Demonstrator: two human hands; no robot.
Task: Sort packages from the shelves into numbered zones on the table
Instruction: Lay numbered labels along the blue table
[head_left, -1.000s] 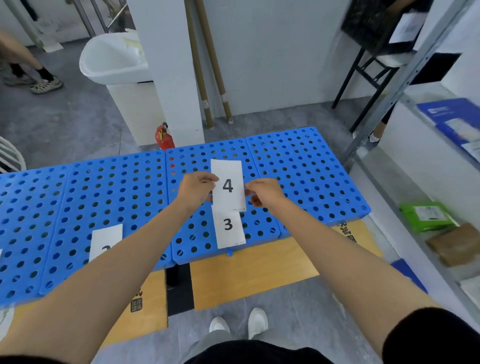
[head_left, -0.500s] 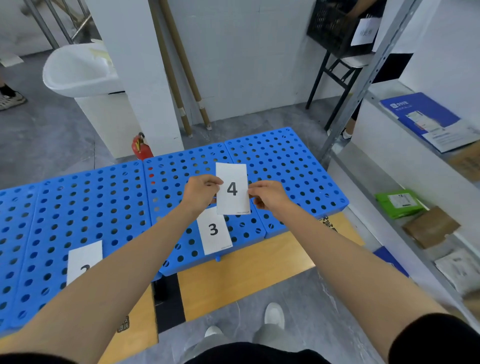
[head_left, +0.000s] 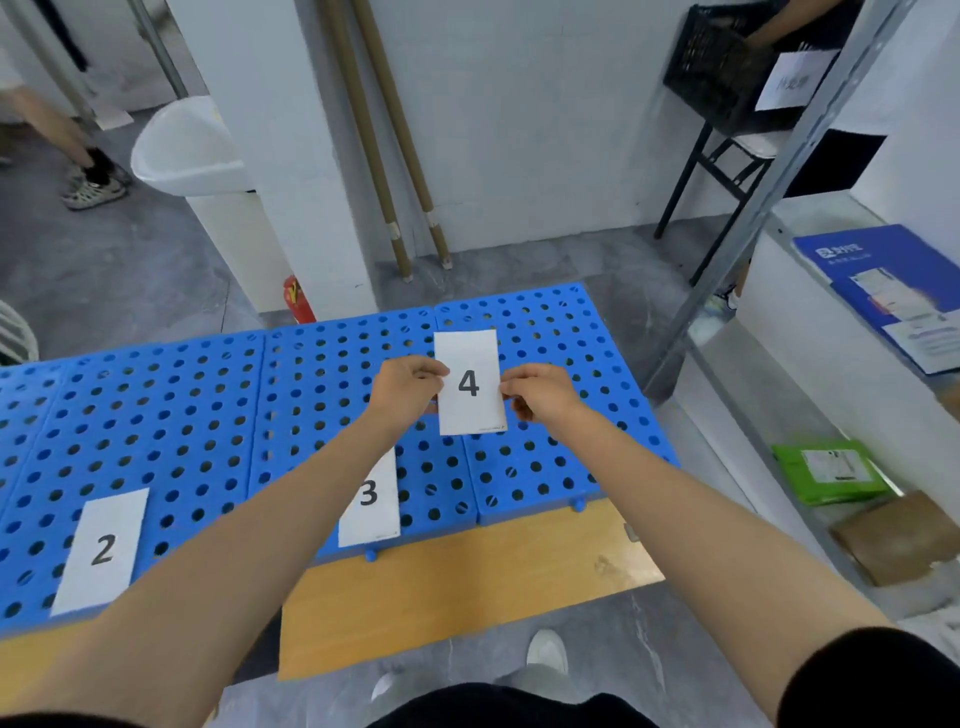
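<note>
You pinch card 4 (head_left: 470, 384) between left hand (head_left: 408, 387) and right hand (head_left: 540, 395); the shelf (head_left: 727, 395) holds a green package (head_left: 826, 473) and seemingly a brown package (head_left: 893, 535).

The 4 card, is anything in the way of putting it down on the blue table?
Nothing visible. The left hand and right hand pinch the 4 card above the right blue panel, bare there. The 3 card lies further left.

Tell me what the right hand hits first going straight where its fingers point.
The 4 card: the right hand pinches its right edge, fingers pointing left. Past the card comes the left hand on the opposite edge, if depths match; one view cannot confirm.
</note>
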